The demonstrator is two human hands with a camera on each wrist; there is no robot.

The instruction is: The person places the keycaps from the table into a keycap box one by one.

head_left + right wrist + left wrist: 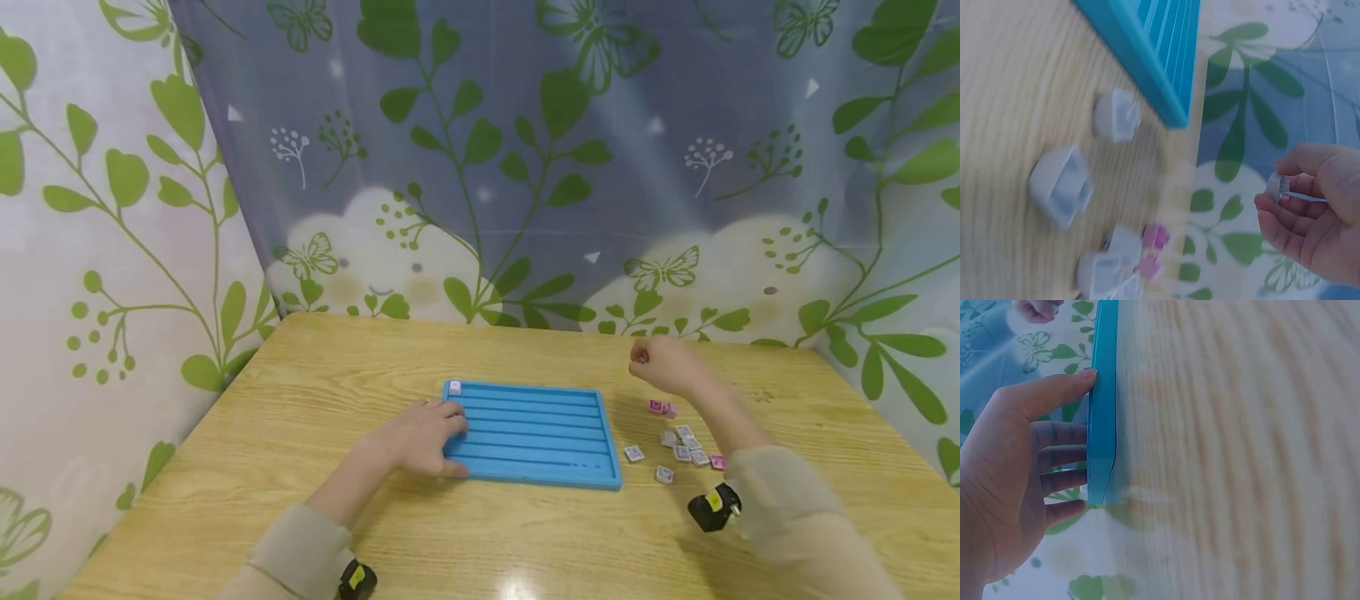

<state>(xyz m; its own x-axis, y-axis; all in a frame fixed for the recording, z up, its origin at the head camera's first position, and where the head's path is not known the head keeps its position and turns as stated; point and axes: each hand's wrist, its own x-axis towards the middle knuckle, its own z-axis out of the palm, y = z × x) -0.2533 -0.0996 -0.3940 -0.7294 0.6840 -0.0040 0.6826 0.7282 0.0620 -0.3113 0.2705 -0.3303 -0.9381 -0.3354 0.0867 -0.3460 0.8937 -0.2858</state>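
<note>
A shallow blue tray [525, 433] with long parallel ridges lies on the table, a white keycap [455, 387] in its far left corner. My left hand [431, 437] rests at the tray's left end. The left wrist view shows its thumb [1079, 381] touching the tray's wall [1102, 412], fingers loosely extended beside it. Raised beyond the tray's right side, my right hand [663, 364] pinches a small white keycap [1274, 186] between thumb and fingertips, its hollow underside partly seen. Below that hand lie loose white keycaps [682, 453] and pink keycaps [656, 406].
The wooden table [360, 350] meets a patterned curtain [510, 167] at the back and sides. One white keycap [633, 453] lies close to the tray's right wall, another [664, 474] nearer me. A pink keycap [717, 462] sits by the right sleeve [780, 492].
</note>
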